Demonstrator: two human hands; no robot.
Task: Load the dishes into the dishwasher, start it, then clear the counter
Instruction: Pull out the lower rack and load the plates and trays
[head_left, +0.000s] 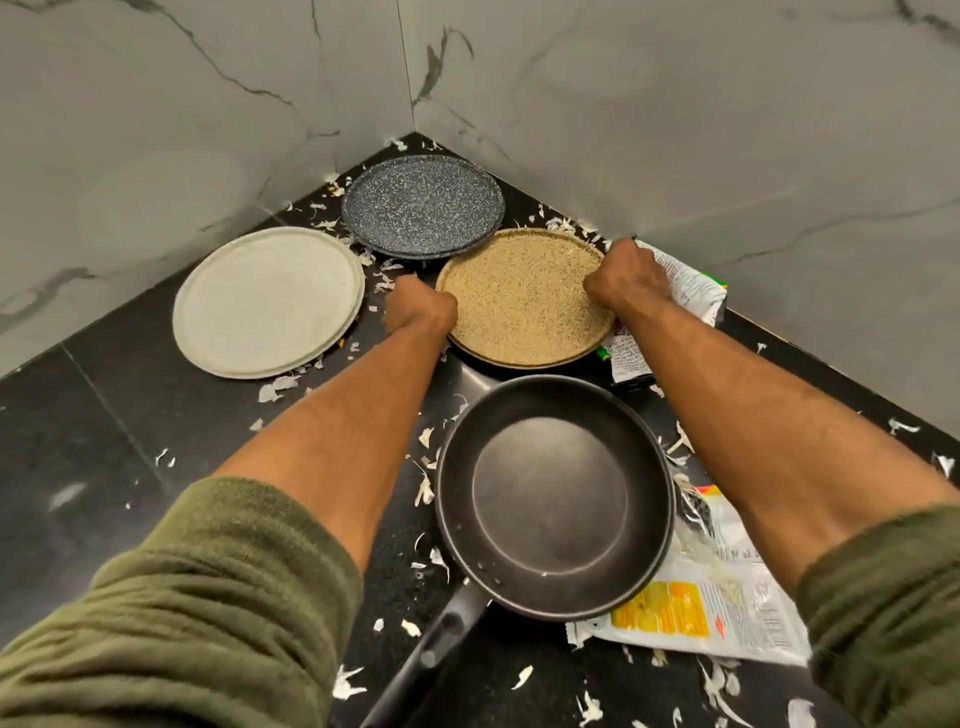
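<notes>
The round, speckled tan plate (519, 301) near the glossy counter's (104, 415) back corner is gripped at opposite rims by curled fingers of the left hand (418, 312) and right hand (623, 278).

Fingers of the left hand (415, 307) and right hand (626, 278) hide, perhaps under the tan plate (519, 312); the pan handle (434, 649) leaves the frame's bottom.

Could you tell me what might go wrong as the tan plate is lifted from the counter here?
1. The tan plate, gripped at its rim by the left hand and right hand, lies close against the dark speckled plate; lifting could knock it.
2. The wrapper lies against the right hand and may get dragged along.
3. The frying pan sits just nearer; pulling the plate back low could hit its rim.
</notes>
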